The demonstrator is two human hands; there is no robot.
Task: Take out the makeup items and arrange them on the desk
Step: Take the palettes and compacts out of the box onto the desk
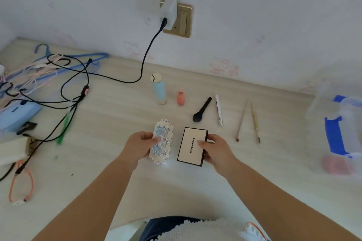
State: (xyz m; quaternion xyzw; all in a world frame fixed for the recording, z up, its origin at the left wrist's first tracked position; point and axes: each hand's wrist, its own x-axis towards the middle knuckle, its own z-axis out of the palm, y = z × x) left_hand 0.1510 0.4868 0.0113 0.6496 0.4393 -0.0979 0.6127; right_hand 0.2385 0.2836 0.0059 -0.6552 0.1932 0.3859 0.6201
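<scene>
I log: left hand (138,146) clamped on ornate case (162,141), right hand (215,149) gripping Mooekiss box (192,146), both on desk (117,123).

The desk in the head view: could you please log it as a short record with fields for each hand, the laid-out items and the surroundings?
left hand: grips ornate silver-blue palette, thumb on its lid
right hand: grips cream Mooekiss box by its right edge
back row: blue tube, coral bottle, black spoon applicator, white stick, two thin brushes
desk left: black cables, hangers
desk right: clear container with blue trim, blurred
</scene>
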